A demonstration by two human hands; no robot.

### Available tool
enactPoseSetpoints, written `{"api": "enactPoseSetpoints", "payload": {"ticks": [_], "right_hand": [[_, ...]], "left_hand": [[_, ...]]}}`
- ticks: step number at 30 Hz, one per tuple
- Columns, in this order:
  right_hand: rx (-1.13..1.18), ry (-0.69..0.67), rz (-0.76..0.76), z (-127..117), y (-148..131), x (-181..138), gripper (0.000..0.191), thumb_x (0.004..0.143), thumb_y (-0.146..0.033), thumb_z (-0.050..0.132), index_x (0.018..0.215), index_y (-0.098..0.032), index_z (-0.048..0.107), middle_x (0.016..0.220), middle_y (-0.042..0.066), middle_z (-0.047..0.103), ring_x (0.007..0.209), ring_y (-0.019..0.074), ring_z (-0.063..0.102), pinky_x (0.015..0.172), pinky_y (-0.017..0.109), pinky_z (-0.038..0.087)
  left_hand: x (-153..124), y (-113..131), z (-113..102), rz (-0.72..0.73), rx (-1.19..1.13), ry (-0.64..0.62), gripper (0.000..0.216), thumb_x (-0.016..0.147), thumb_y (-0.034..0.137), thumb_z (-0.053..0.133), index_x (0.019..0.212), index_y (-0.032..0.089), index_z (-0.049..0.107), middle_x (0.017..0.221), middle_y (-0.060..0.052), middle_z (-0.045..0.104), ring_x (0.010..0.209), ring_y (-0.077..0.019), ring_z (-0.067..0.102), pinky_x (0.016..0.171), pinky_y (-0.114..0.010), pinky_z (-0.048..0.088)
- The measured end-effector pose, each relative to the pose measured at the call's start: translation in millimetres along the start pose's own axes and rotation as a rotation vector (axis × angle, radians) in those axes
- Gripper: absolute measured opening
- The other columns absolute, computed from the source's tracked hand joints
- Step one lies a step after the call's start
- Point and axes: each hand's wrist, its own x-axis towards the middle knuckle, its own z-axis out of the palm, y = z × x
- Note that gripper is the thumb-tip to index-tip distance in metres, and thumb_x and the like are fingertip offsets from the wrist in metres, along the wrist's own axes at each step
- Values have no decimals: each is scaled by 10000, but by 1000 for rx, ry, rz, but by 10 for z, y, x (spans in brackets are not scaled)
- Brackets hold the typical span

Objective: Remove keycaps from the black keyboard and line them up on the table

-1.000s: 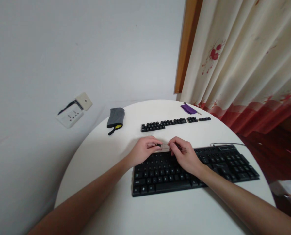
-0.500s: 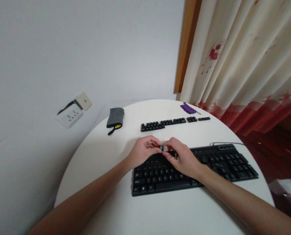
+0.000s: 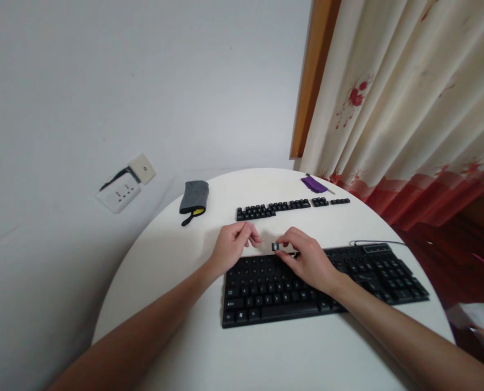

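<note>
A black keyboard (image 3: 323, 282) lies on the round white table (image 3: 184, 260). My right hand (image 3: 307, 259) rests over its top row and pinches a small black keycap (image 3: 275, 246) between thumb and forefinger. My left hand (image 3: 231, 245) hovers just left of the keycap, above the keyboard's upper left corner. Its fingers are loosely curled with nothing visible in them. A row of loose black keycaps (image 3: 272, 208) is laid out on the table behind both hands.
A grey pouch with a yellow edge (image 3: 193, 197) lies at the table's back left. A purple tool (image 3: 315, 183) sits at the back by the curtain (image 3: 408, 108). The keyboard's cable (image 3: 372, 242) runs off to the right. A wall socket (image 3: 119, 193) is on the left.
My hands were joined over one keycap; the left hand has let go and drawn slightly left. The right hand now holds the keycap alone.
</note>
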Motion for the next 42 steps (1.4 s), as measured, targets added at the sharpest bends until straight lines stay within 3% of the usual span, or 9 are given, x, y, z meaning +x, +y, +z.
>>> {"api": "enactPoseSetpoints", "payload": {"ticks": [6, 12, 18, 32, 42], "right_hand": [[-140, 128, 216, -68, 272, 214, 91, 856, -255, 669, 916, -191, 694, 829, 35, 645, 731, 176, 585, 679, 294, 449], [-370, -32, 428, -53, 689, 590, 171, 832, -283, 672, 932, -178, 762, 878, 62, 730, 810, 212, 662, 741, 302, 460], [-416, -105, 482, 75, 837, 771, 197, 817, -251, 671, 961, -187, 788, 894, 76, 765, 810, 217, 689, 717, 282, 461], [-510, -98, 583, 107, 803, 790, 169, 807, -339, 675, 819, -191, 756, 868, 104, 760, 838, 255, 700, 636, 289, 436], [-531, -107, 599, 166, 814, 889, 165, 829, -318, 654, 856, -188, 753, 908, 110, 760, 866, 244, 700, 683, 286, 463]], "left_hand": [[191, -278, -164, -37, -56, 296, 454, 959, 434, 480, 647, 136, 619, 582, -42, 652, 481, -105, 553, 489, -216, 419], [317, -493, -288, -99, -128, 422, 438, 941, 428, 483, 628, 142, 591, 543, -24, 612, 444, -90, 496, 450, -206, 369], [332, -569, -309, -88, -140, 438, 448, 935, 450, 485, 618, 149, 584, 545, -24, 602, 462, -98, 497, 459, -208, 367], [326, -510, -278, -77, -144, 415, 440, 948, 419, 483, 619, 144, 581, 528, -22, 593, 451, -92, 479, 458, -208, 360], [327, -525, -284, -76, -144, 406, 436, 950, 421, 481, 631, 143, 585, 529, -23, 595, 449, -92, 477, 455, -208, 356]]}}
